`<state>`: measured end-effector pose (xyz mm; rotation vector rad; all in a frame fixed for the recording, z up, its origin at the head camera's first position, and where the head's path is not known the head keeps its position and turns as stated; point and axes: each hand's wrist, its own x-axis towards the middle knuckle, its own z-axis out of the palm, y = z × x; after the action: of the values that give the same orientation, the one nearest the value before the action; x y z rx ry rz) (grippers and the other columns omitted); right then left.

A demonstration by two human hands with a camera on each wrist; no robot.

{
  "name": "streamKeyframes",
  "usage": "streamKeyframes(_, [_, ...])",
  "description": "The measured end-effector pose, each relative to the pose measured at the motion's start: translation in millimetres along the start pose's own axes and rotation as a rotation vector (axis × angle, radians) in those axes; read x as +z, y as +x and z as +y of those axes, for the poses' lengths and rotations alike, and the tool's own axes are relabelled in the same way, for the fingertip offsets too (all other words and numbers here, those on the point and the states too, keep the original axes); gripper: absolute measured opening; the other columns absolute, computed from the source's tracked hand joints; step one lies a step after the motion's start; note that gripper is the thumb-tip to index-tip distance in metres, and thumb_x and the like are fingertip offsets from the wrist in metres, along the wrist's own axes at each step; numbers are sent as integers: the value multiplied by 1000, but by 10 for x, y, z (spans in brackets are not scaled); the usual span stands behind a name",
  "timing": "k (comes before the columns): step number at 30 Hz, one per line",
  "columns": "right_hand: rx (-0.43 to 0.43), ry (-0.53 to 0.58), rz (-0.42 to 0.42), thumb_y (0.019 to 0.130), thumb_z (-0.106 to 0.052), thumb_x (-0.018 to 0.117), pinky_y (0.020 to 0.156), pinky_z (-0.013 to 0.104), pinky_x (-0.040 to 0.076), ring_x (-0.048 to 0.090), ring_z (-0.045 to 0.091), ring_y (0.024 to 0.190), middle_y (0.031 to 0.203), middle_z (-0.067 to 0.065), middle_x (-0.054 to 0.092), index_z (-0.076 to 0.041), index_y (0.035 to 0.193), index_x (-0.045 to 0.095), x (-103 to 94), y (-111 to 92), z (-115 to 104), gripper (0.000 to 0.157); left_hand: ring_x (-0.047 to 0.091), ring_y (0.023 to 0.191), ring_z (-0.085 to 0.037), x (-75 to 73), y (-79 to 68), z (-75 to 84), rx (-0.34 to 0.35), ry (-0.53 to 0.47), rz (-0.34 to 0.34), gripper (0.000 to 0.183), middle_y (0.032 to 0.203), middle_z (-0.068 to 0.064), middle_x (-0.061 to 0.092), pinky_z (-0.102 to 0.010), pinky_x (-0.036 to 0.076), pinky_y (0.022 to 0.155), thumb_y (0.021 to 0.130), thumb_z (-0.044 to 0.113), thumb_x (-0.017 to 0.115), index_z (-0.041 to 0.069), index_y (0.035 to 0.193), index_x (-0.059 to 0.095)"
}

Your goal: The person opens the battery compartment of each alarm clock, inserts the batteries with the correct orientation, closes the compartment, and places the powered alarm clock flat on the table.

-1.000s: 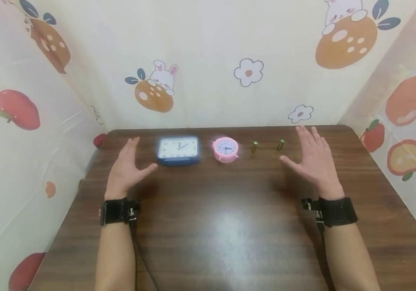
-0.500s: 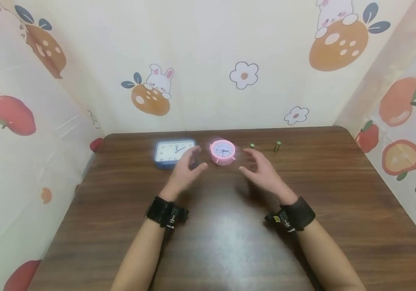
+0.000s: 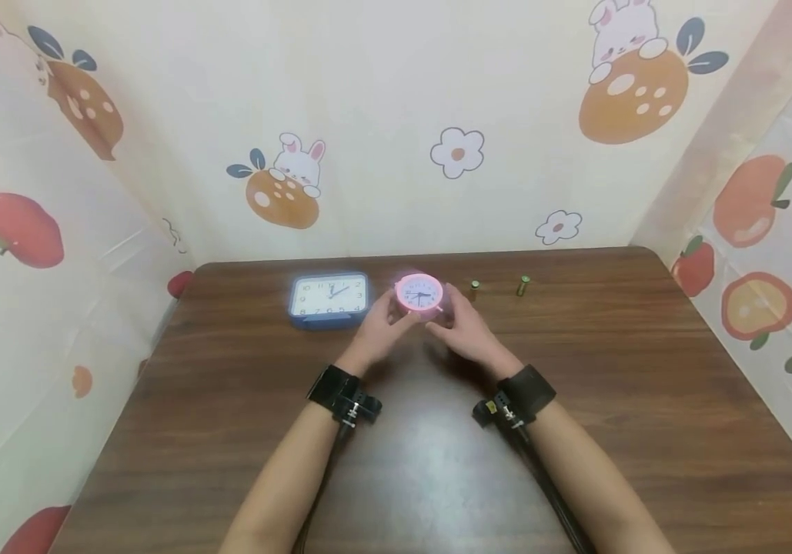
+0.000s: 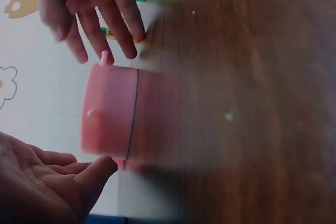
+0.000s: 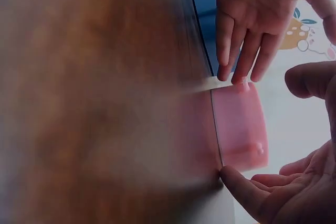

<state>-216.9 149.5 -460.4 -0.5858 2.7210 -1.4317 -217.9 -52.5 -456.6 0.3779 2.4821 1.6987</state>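
A round pink alarm clock [image 3: 419,294] stands on the brown table [image 3: 423,431], its white dial facing up and toward me. My left hand [image 3: 379,327] is at its left side and my right hand [image 3: 466,327] at its right, thumbs toward the front. In the left wrist view, the pink clock [image 4: 110,111] rests on the tabletop, left fingertips [image 4: 109,164] at its side. The right wrist view has a right fingertip [image 5: 228,174] against the clock's lower edge. Fingers on both hands look mostly straight, not wrapped round it.
A blue rectangular clock [image 3: 329,300] stands left of the pink one, close to my left hand. Two small green batteries, a nearer battery [image 3: 475,288] and a farther battery [image 3: 523,285], stand to the right. A patterned wall sheet [image 3: 382,192] backs the table.
Both hands have come inward from the table's sides to the pink clock, one on each side. The clocks and batteries stay put; the view has shifted slightly.
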Motion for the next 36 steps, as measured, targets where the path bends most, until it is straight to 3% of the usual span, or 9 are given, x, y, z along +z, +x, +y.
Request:
streamKeyframes(6, [40,4,-13,87,-23,70,99,47,49,46,32,132,148,15,41,-7,149,27,13,73,43,77,47,133,-27,55,67,-52,-4,45,-4,76,146,-9,44,-47,44,105,88,45,65,11,148,33])
streamKeyframes(11, [39,10,-29,86,-19,71,100,46,49,46,32,132,148,15,41,-6,149,29,18,31,54,77,48,132,-26,72,16,-50,-4,59,-22,77,146,-10,45,-45,45,105,88,45,65,9,148,34])
streamKeyframes(16, [22,-5,-38,85,-19,72,99,47,49,48,33,130,146,15,43,-6,148,30,0,-40,31,77,47,133,-23,33,-65,-10,15,43,-67,75,145,-6,46,-45,44,105,86,43,68,12,147,36])
streamKeyframes(20, [25,-28,-58,85,-21,72,99,46,49,51,31,128,143,14,47,-7,147,33,-15,-104,-2,74,45,135,-21,-35,-153,-6,-9,59,-109,79,148,-3,44,-46,42,107,84,45,70,17,149,34])
streamKeyframes(27, [15,-47,-103,86,-22,71,99,46,49,50,28,129,144,10,47,-10,147,34,-37,-230,-79,72,44,136,-19,-128,-316,12,-5,71,-136,75,148,0,43,-45,41,108,86,41,70,19,148,35])
streamKeyframes(36, [16,-69,-114,87,-25,71,95,46,51,52,28,126,142,11,49,-9,145,36,-33,-376,-138,70,43,137,-22,-192,-531,34,-109,114,-151,89,155,-6,35,-40,42,108,83,50,70,16,152,26])
